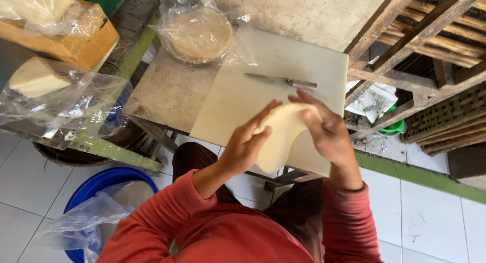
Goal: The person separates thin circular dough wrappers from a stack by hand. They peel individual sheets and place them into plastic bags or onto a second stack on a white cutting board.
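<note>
Basically both hands hold one pale, cream-coloured dough sheet [281, 136] up in the air, just above the near edge of the white cutting board [253, 90]. Sheet is thin, round-ish, soft; it curls and droops between the hands, smooth matte face, no filling visible, lower end hanging towards the lap. Left hand [248, 141] grip: fingers pressed against the left edge of the sheet, thumb side hidden behind it, so pinching the sheet. Right hand [326, 128] grip: fingers curled over the upper right edge, closed on the sheet as well. Sleeves are red, long.

On the board, well apart from the hands, lies a knife [283, 81] with a metal blade pointing left, handle to the right, flat. Board sits on a worn grey surface [167, 90]. At the far end of that surface, a stack of round flat sheets in a clear plastic bag [198, 34], touching the board's far corner area. Left side: another surface with a pale wedge-shaped block under clear plastic [38, 78] and an orange-yellow box [76, 42] behind it. Lower left on the tiled floor, a blue tub [101, 184] with crumpled clear plastic over it. Right: wooden slatted crates [435, 35], a green container [395, 126] low beside them.
</note>
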